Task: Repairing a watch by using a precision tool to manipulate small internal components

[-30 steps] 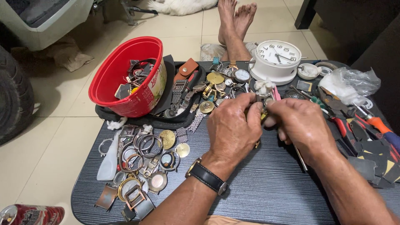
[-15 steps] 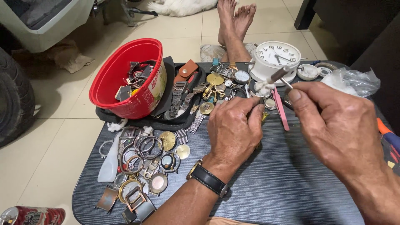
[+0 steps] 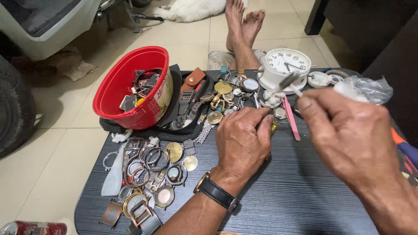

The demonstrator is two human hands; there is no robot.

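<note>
Your left hand [image 3: 243, 141] sits palm-down on the dark table [image 3: 296, 196], fingers curled tight over a small gold-coloured piece [image 3: 274, 126] that's mostly hidden, so can't tell what it is. Your right hand [image 3: 348, 139] is raised, fingers pinched narrow on a thin tool [image 3: 288, 82] with its tip near the white clock [image 3: 285, 65]. A pink tool [image 3: 291, 116] lies just beside your left fingers, red bowl [image 3: 130, 87] of watch parts well off left.

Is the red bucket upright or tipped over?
Tipped. The red bucket leans on its side on the black tray, mouth facing the camera, watch parts visible inside.
</note>
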